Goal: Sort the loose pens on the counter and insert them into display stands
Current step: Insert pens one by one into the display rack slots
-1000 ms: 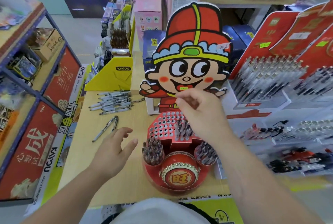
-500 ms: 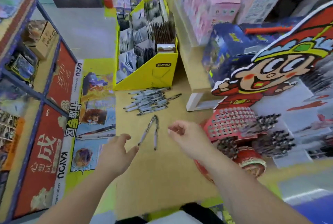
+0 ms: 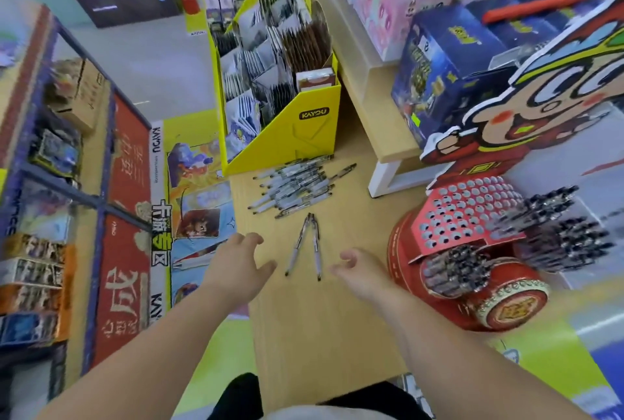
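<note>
My left hand [image 3: 236,266] and right hand [image 3: 359,272] hovered empty, fingers [image 3: 253,238] loosely spread, flanking two pens [image 3: 297,244] lying in a V on the tabletop [image 3: 320,335]. Light, stiff, slick barrels, I reckoned: best pinched mid-barrel.

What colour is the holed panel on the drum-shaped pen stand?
Red, with rows of pale round holes. The holed panel shows best in the head view.
</note>
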